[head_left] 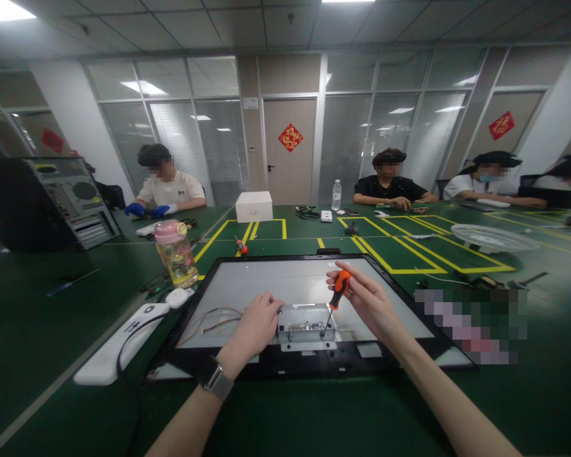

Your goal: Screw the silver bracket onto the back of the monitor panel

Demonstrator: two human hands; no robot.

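Note:
My right hand (364,298) grips an orange and black screwdriver (340,289), its shaft slanting down to the right end of a metal bracket housing (309,314). Ports and connectors show along that housing's near side. On the housing's left end rests my left hand (261,320), fingers bent and touching its edge; what lies under the fingertips is hidden. The housing sits on the back of a flat display panel (276,276) with a black frame, lying flat on the table. Thin cables (219,311) run across the panel left of my left hand.
A pink-lidded bottle (176,257) and a white power strip (118,343) stand left of the panel. Behind are a white box (254,207) and a water bottle (336,195). A computer case (71,200) is far left, a white round grille (492,237) right. Several people sit opposite.

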